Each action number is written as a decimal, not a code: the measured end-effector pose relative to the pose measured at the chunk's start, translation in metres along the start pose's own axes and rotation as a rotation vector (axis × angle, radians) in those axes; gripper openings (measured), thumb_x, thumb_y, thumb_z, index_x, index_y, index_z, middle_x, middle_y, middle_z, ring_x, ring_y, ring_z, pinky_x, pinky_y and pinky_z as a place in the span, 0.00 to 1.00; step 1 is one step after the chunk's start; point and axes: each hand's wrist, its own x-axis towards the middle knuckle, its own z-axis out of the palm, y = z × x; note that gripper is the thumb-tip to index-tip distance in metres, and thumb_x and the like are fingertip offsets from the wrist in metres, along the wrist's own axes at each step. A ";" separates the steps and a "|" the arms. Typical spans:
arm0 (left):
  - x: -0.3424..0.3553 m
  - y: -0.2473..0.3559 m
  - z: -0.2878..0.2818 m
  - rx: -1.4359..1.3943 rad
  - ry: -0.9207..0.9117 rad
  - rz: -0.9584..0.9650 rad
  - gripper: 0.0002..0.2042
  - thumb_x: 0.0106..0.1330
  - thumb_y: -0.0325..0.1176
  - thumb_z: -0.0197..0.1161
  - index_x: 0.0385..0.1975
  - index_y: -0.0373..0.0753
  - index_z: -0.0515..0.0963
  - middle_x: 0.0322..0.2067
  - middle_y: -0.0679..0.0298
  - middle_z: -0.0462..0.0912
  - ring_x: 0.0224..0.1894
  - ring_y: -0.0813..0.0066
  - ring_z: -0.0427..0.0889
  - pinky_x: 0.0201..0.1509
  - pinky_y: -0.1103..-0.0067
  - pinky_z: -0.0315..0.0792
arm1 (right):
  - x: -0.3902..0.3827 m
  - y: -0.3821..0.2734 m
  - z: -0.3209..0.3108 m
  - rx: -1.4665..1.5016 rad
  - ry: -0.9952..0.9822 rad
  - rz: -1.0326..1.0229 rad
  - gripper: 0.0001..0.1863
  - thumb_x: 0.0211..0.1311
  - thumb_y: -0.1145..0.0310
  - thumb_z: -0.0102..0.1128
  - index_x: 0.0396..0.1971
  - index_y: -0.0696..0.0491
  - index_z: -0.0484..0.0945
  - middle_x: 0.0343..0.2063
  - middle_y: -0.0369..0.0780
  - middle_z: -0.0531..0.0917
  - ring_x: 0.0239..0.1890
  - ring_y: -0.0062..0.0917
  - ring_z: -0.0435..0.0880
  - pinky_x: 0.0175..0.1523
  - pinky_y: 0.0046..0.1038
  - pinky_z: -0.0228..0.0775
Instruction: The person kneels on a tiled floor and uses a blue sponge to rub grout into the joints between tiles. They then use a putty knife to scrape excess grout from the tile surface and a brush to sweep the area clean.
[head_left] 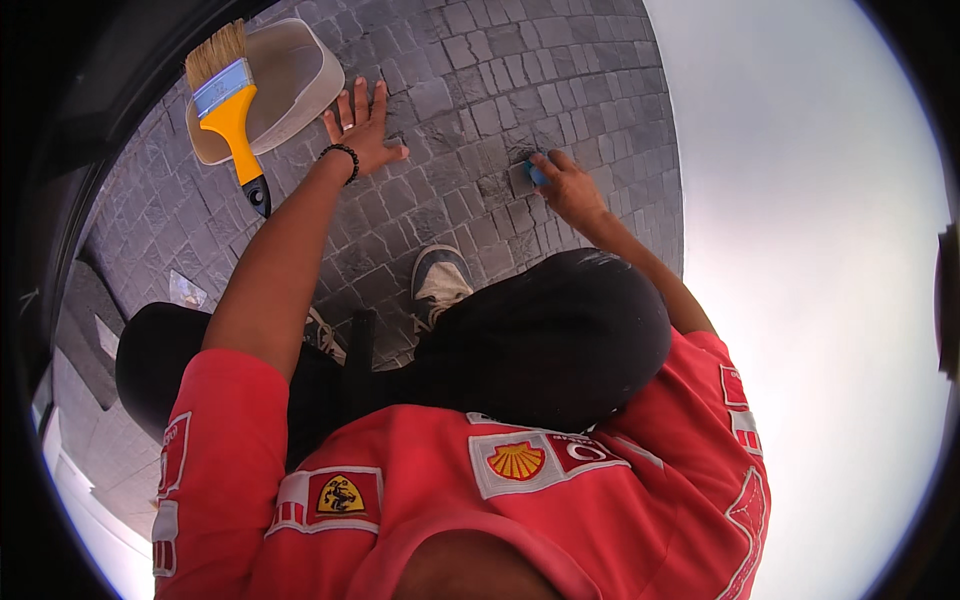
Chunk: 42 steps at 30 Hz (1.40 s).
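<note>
In the head view, we look down on grey stone paving (420, 180). Toward one o'clock, our right hand (574, 196) has its fingers curled round a small blue object (537, 173), held low at the stones; most of it is hidden, so we cannot tell its full shape. Toward eleven o'clock, our left hand (368, 138) is palm down with its fingers open and spread, wearing a ring and a dark beaded bracelet (349, 157). Its fingertips lie just beside the rim of a pale tub (327, 88) at ten o'clock; we cannot tell whether they touch it. A yellow-handled brush (234, 122) lies across that tub, bristles toward eleven o'clock, black handle end toward five. A clear packet (186, 290) lies at nine o'clock, and a white surface (800, 280) fills three o'clock.
</note>
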 end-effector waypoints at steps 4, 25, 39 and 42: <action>0.000 0.001 0.000 0.002 -0.005 -0.016 0.61 0.60 0.64 0.64 0.76 0.50 0.21 0.76 0.50 0.15 0.76 0.42 0.15 0.75 0.44 0.24 | -0.008 0.010 0.006 -0.140 -0.036 0.058 0.32 0.57 0.67 0.71 0.64 0.48 0.72 0.59 0.47 0.74 0.56 0.45 0.79 0.58 0.40 0.75; 0.003 0.000 -0.002 -0.008 -0.006 -0.020 0.61 0.59 0.63 0.65 0.76 0.49 0.21 0.75 0.50 0.14 0.76 0.42 0.14 0.74 0.44 0.23 | -0.009 0.031 -0.002 -0.068 0.021 0.116 0.31 0.64 0.68 0.65 0.66 0.51 0.69 0.56 0.52 0.77 0.51 0.50 0.82 0.53 0.43 0.76; 0.008 0.002 0.004 -0.008 -0.004 -0.015 0.64 0.57 0.63 0.67 0.74 0.47 0.18 0.74 0.46 0.11 0.75 0.37 0.12 0.72 0.42 0.20 | -0.092 0.074 0.021 0.216 0.405 1.313 0.27 0.65 0.57 0.62 0.58 0.58 0.72 0.47 0.59 0.83 0.52 0.51 0.83 0.54 0.45 0.75; 0.013 -0.002 0.008 -0.007 0.000 -0.020 0.66 0.55 0.64 0.69 0.75 0.48 0.18 0.74 0.47 0.11 0.75 0.38 0.12 0.72 0.42 0.20 | -0.011 0.022 0.030 0.222 0.539 0.835 0.29 0.65 0.59 0.62 0.59 0.61 0.68 0.46 0.59 0.78 0.44 0.55 0.84 0.47 0.48 0.79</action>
